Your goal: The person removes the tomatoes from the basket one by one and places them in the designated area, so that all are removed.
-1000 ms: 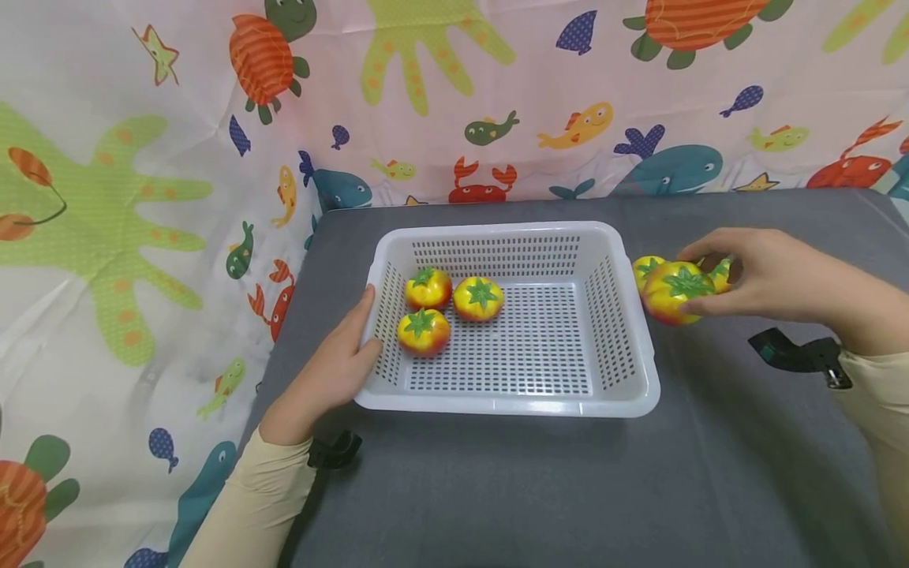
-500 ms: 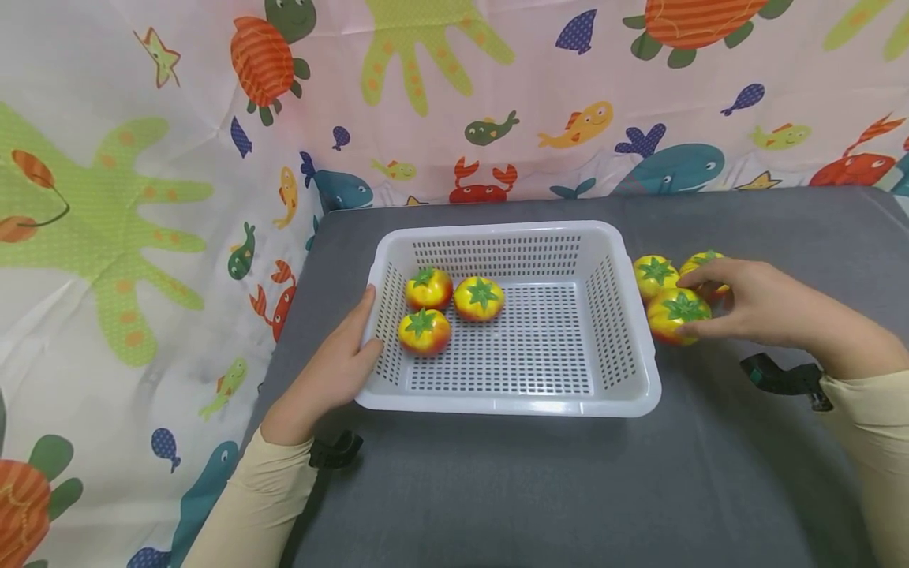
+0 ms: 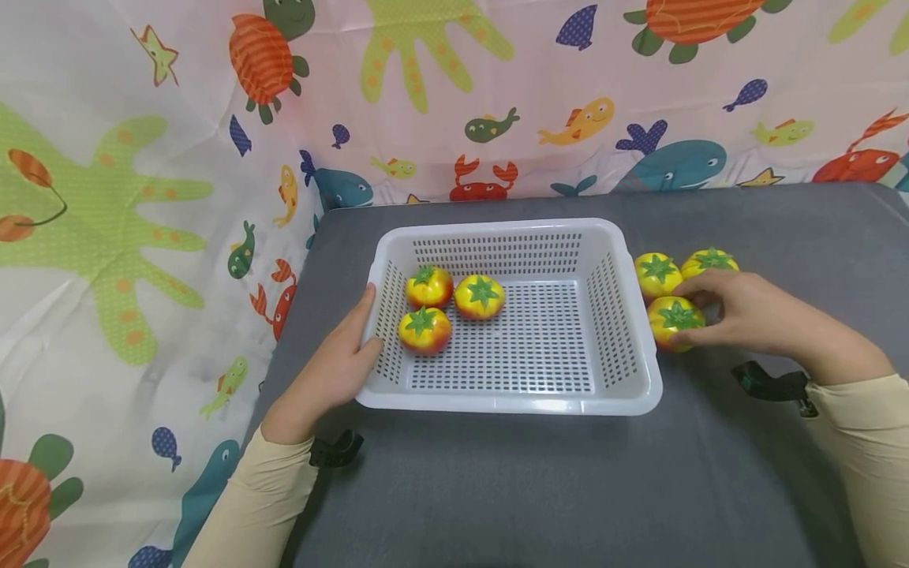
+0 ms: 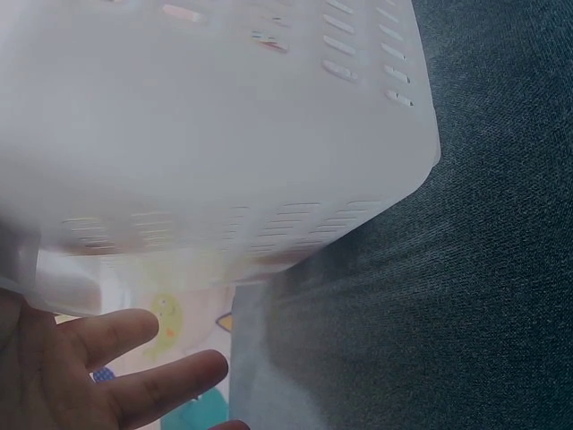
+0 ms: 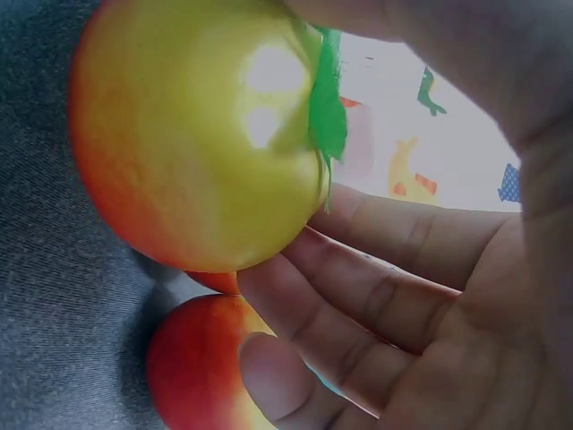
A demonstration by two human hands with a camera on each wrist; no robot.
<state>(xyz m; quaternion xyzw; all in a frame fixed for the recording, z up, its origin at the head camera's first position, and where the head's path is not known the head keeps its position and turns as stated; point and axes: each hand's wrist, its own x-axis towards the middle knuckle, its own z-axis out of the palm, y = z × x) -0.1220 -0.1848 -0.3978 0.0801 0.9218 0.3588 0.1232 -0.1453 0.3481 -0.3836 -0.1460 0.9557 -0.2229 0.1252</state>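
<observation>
My left hand holds the left rim of a white plastic basket, thumb over the edge; in the left wrist view its fingers stretch out below the rim. Three yellow-red toy tomatoes with green leaf tops, such as the toy tomato, sit in the basket's left part. Right of the basket, my right hand grips another toy tomato between thumb and fingers. Behind it on the table are a second toy tomato and a third toy tomato, the latter partly hidden by the hand.
A dark grey cloth covers the table under everything. A curtain printed with sea animals hangs along the back and left edges. The basket's right wall stands close beside the loose tomatoes.
My right hand has come nearer the front with the gripped tomato, which sits lower now and no longer covers the two behind it. My left hand and the basket stay put.
</observation>
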